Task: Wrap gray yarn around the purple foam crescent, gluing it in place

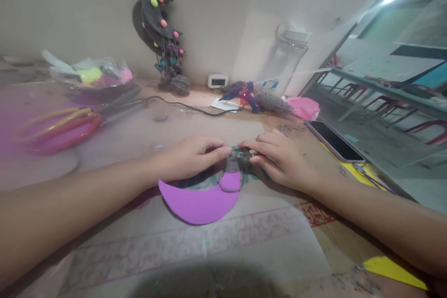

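Observation:
A purple crescent cutout (202, 202) lies in front of me, its right horn wrapped in grey yarn (232, 165). A loose loop of the yarn hangs over the purple just below the wrapped part. With thumb and fingers closed, my left hand (195, 156) pinches the crescent at its wrapped tip. My right hand (275, 156) is closed on a small dark bundle of the same yarn, just right of the tip. The fingertips partly hide the bundle and the end of the horn.
A purple glue gun (244, 94), a white clock (218, 81) and a grey yarn skein (274, 104) are by the wall. Large scissors (66, 128) and a bowl of bagged items (98, 84) lie left. A phone (335, 142) is right. A decorated grey crescent (157, 18) leans on the wall.

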`<control>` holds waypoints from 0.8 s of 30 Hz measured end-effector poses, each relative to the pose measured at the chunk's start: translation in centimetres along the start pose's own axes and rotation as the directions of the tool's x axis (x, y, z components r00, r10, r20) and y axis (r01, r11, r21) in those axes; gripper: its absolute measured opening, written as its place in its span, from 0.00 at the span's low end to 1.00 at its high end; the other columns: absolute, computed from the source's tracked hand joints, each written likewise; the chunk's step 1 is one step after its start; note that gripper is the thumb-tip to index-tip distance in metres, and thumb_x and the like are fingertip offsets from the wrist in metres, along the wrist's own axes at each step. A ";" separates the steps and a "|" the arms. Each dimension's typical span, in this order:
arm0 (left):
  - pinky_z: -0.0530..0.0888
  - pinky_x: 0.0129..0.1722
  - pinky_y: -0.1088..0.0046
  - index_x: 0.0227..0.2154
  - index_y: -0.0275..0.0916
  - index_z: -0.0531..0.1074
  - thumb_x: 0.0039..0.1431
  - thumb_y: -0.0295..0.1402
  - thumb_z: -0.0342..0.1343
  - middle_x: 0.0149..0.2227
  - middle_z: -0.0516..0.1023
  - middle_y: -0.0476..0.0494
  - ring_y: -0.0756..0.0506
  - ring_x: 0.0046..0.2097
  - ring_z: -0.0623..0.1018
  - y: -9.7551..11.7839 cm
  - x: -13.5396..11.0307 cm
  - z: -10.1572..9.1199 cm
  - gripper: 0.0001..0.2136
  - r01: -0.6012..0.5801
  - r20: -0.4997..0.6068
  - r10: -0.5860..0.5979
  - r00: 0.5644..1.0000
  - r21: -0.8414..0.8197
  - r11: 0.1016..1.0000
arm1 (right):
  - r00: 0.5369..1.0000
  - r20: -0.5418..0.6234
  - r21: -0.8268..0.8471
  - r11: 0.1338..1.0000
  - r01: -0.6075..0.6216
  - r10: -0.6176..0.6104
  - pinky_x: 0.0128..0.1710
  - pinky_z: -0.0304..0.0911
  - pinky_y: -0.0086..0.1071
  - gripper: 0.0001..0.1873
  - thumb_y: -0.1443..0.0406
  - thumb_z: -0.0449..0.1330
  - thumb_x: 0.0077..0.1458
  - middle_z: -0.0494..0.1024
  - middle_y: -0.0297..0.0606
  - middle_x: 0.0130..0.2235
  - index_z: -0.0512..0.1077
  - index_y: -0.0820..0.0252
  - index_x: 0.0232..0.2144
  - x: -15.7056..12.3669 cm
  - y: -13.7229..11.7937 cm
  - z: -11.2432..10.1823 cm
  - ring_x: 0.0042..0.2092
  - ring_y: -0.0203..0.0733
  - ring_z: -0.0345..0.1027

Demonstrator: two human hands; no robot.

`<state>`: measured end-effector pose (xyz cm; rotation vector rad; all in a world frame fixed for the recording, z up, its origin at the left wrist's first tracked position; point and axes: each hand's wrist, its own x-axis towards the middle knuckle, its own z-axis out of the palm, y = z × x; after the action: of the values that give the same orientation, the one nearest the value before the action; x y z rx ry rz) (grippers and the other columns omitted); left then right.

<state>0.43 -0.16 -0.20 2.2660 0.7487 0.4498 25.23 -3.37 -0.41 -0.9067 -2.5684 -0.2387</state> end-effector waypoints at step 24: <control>0.66 0.31 0.74 0.27 0.39 0.68 0.65 0.45 0.44 0.27 0.74 0.51 0.49 0.30 0.72 -0.5 0.0 0.3 0.18 0.072 -0.097 -0.088 0.991 -0.158 0.985 | 0.998 -0.016 -0.006 0.998 -0.063 0.063 0.38 0.58 0.36 0.19 0.60 0.48 0.66 0.76 0.42 0.34 0.70 0.64 0.50 0.1 0.0 -0.3 0.36 0.43 0.67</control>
<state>0.37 0.01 -0.76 2.0733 0.8251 0.5708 25.21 -3.41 -0.10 -0.9826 -2.5216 -0.2358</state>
